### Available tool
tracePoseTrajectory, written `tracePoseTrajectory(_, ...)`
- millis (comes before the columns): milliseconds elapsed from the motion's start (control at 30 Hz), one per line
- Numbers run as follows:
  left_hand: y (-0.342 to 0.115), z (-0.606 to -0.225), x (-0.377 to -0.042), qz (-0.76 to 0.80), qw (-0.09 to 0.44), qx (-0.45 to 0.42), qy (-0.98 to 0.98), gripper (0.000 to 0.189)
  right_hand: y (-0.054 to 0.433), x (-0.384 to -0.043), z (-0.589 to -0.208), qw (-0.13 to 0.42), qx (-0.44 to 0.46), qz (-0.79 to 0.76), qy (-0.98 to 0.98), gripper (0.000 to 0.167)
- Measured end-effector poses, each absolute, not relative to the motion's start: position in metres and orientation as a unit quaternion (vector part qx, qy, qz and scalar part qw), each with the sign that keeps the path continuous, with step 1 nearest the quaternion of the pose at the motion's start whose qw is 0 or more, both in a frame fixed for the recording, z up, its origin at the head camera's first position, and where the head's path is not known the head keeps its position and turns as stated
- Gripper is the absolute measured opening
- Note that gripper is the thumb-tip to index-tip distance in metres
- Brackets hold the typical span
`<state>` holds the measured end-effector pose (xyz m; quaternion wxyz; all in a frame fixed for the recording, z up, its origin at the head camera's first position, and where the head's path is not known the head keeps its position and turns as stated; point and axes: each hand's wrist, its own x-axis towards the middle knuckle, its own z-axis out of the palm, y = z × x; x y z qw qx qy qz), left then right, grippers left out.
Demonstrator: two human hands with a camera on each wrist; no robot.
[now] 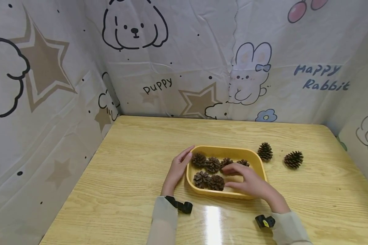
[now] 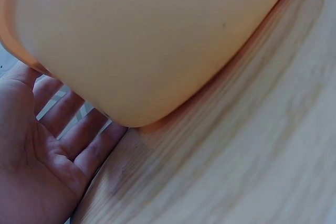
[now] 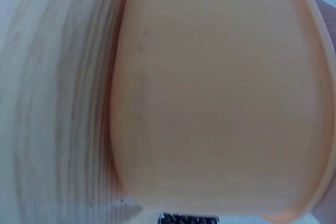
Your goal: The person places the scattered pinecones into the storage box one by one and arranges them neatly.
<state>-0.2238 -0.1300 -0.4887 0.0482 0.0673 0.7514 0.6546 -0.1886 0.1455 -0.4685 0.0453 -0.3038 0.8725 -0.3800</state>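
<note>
A yellow rectangular tub (image 1: 233,149) stands on the table with several brown pine cones (image 1: 213,164) inside, most of them toward its left half. At the tub's left end is my left hand (image 1: 175,172); its fingers lie fairly straight along the outer wall and the thumb touches the rim. The left wrist view shows this hand's palm (image 2: 47,156) and the tub's outer wall (image 2: 142,40). Over the tub's right half reaches my right hand (image 1: 246,180), thumb and fingers spread apart, nothing visible between them, close to the cones. Its fingers are hidden in the right wrist view by the tub wall (image 3: 210,93).
Two more pine cones, one upright (image 1: 265,151) and one leaning (image 1: 293,159), sit on the wooden table (image 1: 135,163) to the right of the tub. Behind the table hangs a pale cloth (image 1: 190,51) printed with cartoon animals and stars.
</note>
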Motion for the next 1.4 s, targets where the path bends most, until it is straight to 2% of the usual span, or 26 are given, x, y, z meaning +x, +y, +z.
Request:
tracePoseTrajectory(400, -0.131, -0.492, -0.225, 0.660, 0.039, 0.074, 0.747, 0.042, 0.163, -0.188, -0.470, -0.054, -0.270, -0.448, 0.851, 0.041)
tracePoseTrajectory(1000, -0.130, -0.491, -0.225, 0.657, 0.043, 0.071, 0.750, 0.041, 0.196, -0.191, -0.477, -0.127, -0.211, -0.544, 0.802, 0.046)
tracePoseTrajectory(1400, -0.130, -0.492, -0.225, 0.656, 0.037, 0.073, 0.750, 0.040, 0.222, -0.193, -0.482, -0.174, -0.149, -0.552, 0.802, 0.046)
